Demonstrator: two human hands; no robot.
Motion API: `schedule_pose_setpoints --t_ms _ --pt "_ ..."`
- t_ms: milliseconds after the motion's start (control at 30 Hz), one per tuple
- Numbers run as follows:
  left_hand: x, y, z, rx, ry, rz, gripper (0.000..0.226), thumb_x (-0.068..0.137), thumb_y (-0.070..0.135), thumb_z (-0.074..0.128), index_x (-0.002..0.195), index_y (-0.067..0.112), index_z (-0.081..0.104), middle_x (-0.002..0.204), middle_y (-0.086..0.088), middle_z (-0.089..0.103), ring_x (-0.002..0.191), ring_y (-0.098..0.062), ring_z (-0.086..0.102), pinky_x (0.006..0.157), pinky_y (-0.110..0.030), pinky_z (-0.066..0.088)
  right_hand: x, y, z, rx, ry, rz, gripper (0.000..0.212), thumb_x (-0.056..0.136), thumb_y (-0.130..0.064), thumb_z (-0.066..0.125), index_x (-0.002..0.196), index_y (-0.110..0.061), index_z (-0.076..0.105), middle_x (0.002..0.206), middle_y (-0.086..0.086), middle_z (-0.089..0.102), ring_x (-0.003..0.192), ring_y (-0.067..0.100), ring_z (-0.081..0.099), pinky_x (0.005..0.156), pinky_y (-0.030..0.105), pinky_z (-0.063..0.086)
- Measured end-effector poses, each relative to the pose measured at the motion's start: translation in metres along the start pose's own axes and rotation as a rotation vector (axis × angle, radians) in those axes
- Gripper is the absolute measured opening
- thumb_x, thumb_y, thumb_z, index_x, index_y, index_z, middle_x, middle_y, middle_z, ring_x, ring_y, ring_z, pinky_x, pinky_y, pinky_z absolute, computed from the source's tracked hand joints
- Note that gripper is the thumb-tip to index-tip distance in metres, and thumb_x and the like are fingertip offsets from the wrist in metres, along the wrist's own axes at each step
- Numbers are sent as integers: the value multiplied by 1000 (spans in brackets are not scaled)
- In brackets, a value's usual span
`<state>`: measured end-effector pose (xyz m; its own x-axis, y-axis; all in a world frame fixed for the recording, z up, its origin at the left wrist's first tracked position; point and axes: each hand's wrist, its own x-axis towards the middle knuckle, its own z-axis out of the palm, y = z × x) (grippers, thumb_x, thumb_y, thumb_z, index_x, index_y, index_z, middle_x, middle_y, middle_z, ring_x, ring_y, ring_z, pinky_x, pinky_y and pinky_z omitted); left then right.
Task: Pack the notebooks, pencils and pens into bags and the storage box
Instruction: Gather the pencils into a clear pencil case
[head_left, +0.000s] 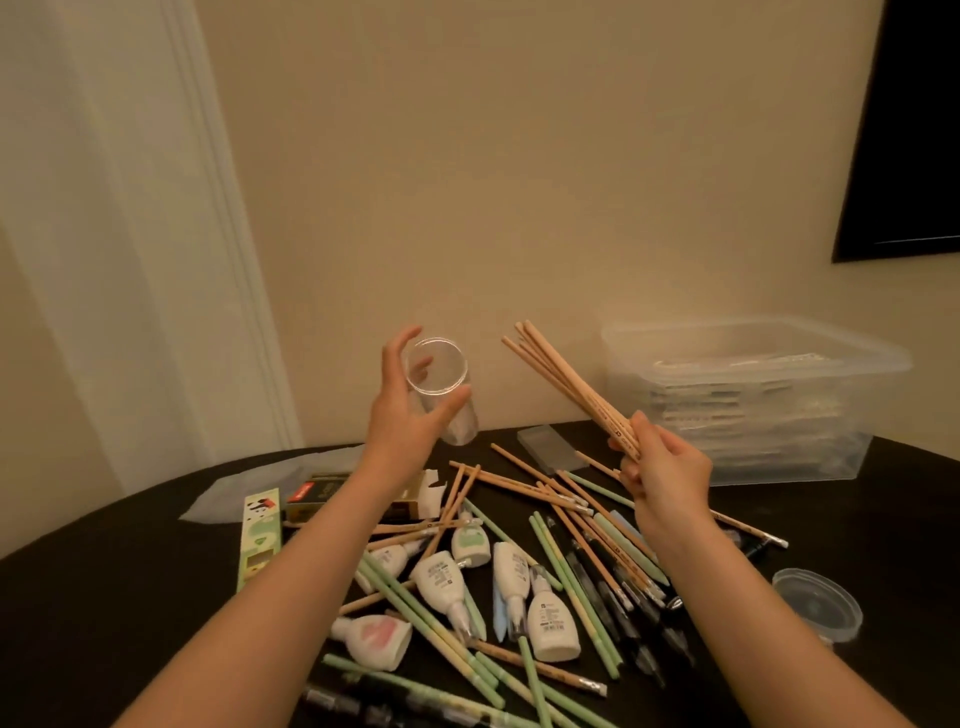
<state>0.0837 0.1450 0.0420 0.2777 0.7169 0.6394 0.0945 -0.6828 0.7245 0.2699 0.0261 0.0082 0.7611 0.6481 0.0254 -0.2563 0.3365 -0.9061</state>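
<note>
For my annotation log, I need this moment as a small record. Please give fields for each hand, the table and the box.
left hand: holds clear tube above the table, open end facing camera
right hand: grips bundle of wooden pencils, raised, beside the tube, not inside
table: pile of loose pencils, green pens, white bottles
storage box: clear, far right, stacked items inside
round lid: near right, on table
</note>
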Motion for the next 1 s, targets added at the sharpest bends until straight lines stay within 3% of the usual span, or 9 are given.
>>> schedule_pose_setpoints --t_ms 133,267,367,467,567,633,733,867,1000 --pt "-17 24 -22 -156 130 12 46 83 39 55 121 38 29 130 -5 47 114 -18 55 78 -12 48 -21 -8 14 29 -33 -9 17 95 -21 54 86 -12 64 80 10 60 50 6 39 39 11 33" --pt "-31 38 -44 -322 255 -114 21 93 37 46 110 32 35 125 -11 51 91 -22 67 76 -24 54 -39 -14 26 35 -79 -12 19 95 -20 54 94 -5 66 75 8 58 49 7 37 39 13 31" --pt "-42 44 -60 -388 328 -216 31 94 41 43 119 28 30 115 -5 57 73 -10 69 74 -29 51 -52 -15 34 24 -130 -14 18 95 -20 54 90 -6 65 73 7 58 44 6 37 38 13 31" --pt "-51 50 -75 -429 368 -265 47 86 48 49 124 26 33 119 -5 57 83 -17 68 77 -32 50 -63 -15 42 50 -212 -12 19 95 -19 54 87 -5 64 70 9 59 37 3 35 34 12 28" --pt "-63 57 -92 -327 373 -250 47 73 54 55 113 29 51 119 0 59 95 -16 64 87 -35 49 -75 -14 52 44 -286 -23 21 95 -18 53 90 -2 65 69 10 59 35 3 34 35 13 28" --pt "-71 59 -101 -223 358 -201 39 72 51 58 107 33 53 112 6 58 103 -15 59 83 -29 48 -80 -12 56 23 -333 -32 23 95 -19 53 92 0 65 63 5 58 36 3 35 35 13 28" --pt "-79 53 -110 -14 291 -167 51 73 47 65 119 29 50 119 3 55 111 -14 52 76 -22 44 -84 -9 59 18 -406 -13 24 95 -19 52 92 1 65 60 3 57 36 4 34 35 13 27" --pt "-80 38 -115 292 202 -122 65 70 46 73 129 33 48 128 7 54 123 -15 44 99 -43 41 -77 -9 61 -1 -515 47 24 95 -17 51 88 3 63 60 10 58 33 5 31 31 13 23" --pt "-74 32 -115 412 107 -72 68 69 46 73 130 36 46 128 8 53 124 -16 43 103 -51 36 -66 -15 57 -100 -585 89 28 96 -14 48 79 5 59 43 3 49 28 3 27 29 13 19"
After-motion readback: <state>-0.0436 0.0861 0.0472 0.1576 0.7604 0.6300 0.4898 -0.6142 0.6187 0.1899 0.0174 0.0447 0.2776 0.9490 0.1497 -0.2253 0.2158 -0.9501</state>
